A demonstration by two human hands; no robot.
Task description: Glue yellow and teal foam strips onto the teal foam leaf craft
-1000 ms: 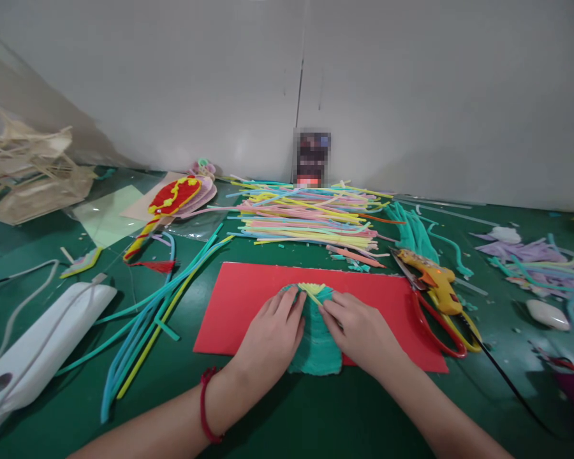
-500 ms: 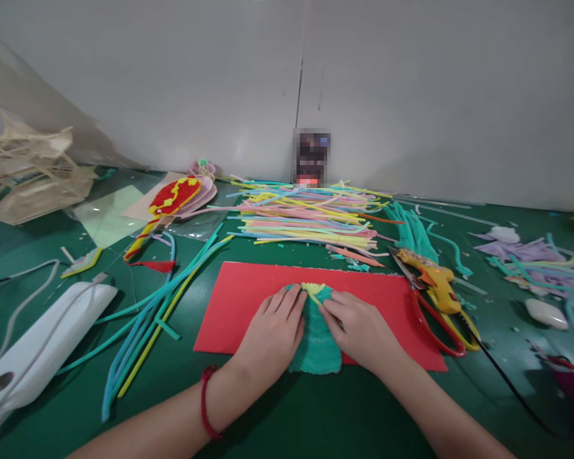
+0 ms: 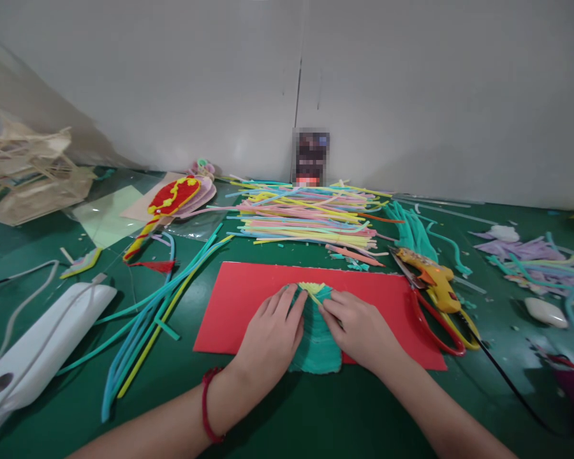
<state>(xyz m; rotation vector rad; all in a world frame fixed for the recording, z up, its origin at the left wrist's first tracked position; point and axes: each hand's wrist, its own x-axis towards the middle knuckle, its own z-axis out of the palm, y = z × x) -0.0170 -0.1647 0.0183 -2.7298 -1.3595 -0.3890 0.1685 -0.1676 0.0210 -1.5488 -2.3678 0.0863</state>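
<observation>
A teal piece made of pipe cleaners laid side by side (image 3: 318,347), with a yellow patch at its top, lies partly on a red sheet (image 3: 249,287). My left hand (image 3: 272,328) rests on its left side, fingers stretched out and their tips at the yellow patch. From the right, my right hand (image 3: 358,325) pinches the end of a thin yellow pipe cleaner (image 3: 312,297) that slants across the top of the piece. Its thumb and index finger are pressed together, partly hiding that end.
Behind the sheet lies a heap of coloured pipe cleaners (image 3: 310,220). Scissors (image 3: 430,319) and a yellow glue gun (image 3: 435,280) overlap the sheet's right end. Loose teal and yellow pipe cleaners (image 3: 157,319), a white power strip (image 3: 52,341) and a red-and-yellow fan-shaped ornament (image 3: 175,196) are on the left.
My left fingertips have shifted very slightly, showing a bit more of the yellow patch. My right hand keeps its place and its pinch.
</observation>
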